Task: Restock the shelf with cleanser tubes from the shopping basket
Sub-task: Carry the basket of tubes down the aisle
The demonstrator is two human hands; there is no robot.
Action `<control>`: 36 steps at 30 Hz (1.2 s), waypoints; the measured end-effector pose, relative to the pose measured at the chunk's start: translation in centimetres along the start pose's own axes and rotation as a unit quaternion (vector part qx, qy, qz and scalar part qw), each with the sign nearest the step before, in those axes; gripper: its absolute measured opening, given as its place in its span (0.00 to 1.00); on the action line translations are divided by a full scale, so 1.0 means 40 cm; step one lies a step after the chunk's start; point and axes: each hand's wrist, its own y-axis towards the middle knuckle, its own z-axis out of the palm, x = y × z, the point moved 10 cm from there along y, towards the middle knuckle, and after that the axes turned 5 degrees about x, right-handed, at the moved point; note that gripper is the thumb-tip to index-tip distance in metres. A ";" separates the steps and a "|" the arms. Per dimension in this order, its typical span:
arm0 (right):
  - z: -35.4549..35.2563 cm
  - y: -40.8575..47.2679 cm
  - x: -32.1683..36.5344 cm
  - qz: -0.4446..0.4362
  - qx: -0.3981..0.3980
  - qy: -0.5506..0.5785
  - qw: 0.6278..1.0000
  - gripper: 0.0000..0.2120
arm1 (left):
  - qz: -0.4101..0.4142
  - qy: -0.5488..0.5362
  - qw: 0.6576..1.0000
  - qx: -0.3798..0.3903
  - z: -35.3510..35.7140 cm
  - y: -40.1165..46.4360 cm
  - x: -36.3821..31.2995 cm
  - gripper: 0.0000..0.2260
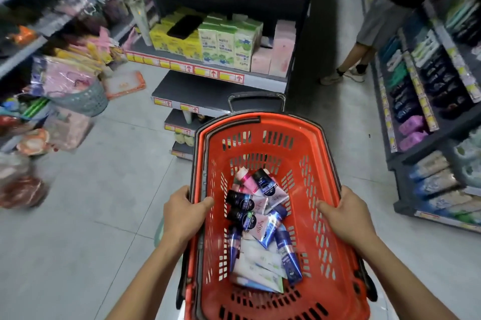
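The basket (263, 137) is orange plastic, smooth, with a slight shine on the rim; its walls are pierced with slots. Its handles (256, 97) are black plastic, matt. The tubes (260, 218) inside look like soft plastic with a glossy printed skin in blue, black, pink and white. The floor (104, 215) is grey tile, smooth and mostly matt. The shelves (197, 86) look like dark painted metal, matt. The boxes (223, 43) on them look like printed cardboard.

Green and yellow cartons (223, 43) far ahead, pink packs (281, 51) beside them, a bystander's legs (356, 59) far right.
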 end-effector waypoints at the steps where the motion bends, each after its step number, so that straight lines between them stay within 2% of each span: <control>1: 0.009 0.027 0.026 -0.009 0.008 -0.010 1.000 0.14 | -0.009 -0.001 1.000 -0.013 -0.012 0.011 0.004 0.08; 11: 0.103 0.346 0.303 -0.136 0.113 -0.069 0.982 0.14 | -0.096 -0.067 0.982 -0.149 -0.081 0.087 -0.009 0.13; 16: 0.115 0.480 0.457 -0.206 0.157 -0.096 0.961 0.14 | -0.146 -0.111 0.957 -0.224 -0.075 0.084 -0.036 0.11; 24: 0.167 0.566 0.624 -0.303 0.236 -0.128 0.914 0.12 | -0.213 -0.162 0.908 -0.322 -0.039 0.042 -0.031 0.10; 31: 0.261 0.572 0.721 -0.335 0.268 -0.187 0.884 0.12 | -0.244 -0.186 0.883 -0.355 -0.053 0.027 0.017 0.11; 36: 0.321 0.578 0.792 -0.339 0.253 -0.207 0.882 0.14 | -0.235 -0.215 0.887 -0.336 -0.082 0.079 0.042 0.13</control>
